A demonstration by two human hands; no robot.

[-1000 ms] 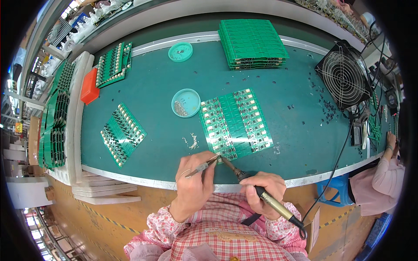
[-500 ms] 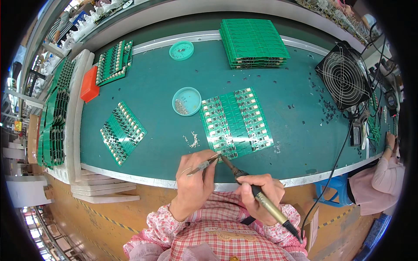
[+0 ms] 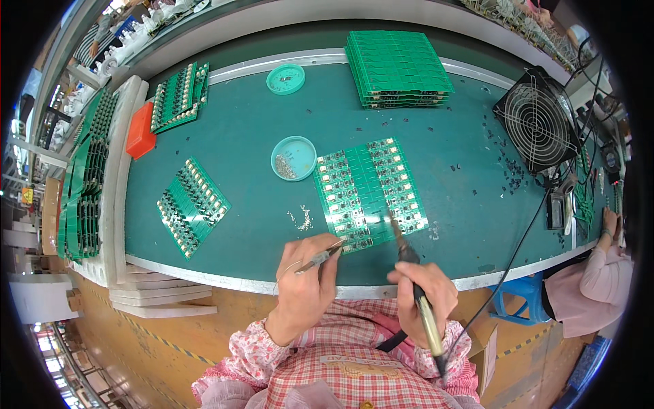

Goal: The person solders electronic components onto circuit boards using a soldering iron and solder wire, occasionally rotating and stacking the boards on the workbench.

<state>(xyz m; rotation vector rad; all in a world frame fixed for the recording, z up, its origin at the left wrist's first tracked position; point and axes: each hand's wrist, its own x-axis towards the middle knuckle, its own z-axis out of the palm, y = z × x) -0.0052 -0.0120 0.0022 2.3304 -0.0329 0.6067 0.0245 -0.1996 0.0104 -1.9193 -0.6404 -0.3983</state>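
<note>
A green circuit board panel (image 3: 371, 198) with two bands of small parts lies on the green mat in front of me. My left hand (image 3: 306, 273) is closed on a pair of tweezers (image 3: 317, 260), whose tips meet the panel's near left corner. A strand of thin wire also shows beside these fingers. In my right hand (image 3: 426, 293) is a soldering iron (image 3: 424, 307) with a gold and black handle, its tip over the panel's right band of parts. Whether that tip touches the board I cannot tell.
A round dish of tiny parts (image 3: 293, 159) stands left of the panel, near a loose pile (image 3: 301, 218). Another dish (image 3: 285, 80), stacked boards (image 3: 398, 68), a smaller panel (image 3: 193, 208), a red box (image 3: 141, 131) and a black fan (image 3: 538, 119) surround it. A co-worker's arm (image 3: 603, 255) shows at right.
My right hand has swung the soldering iron rightward, away from the tweezers' tips and over the right band of parts. My left hand has stayed nearly still.
</note>
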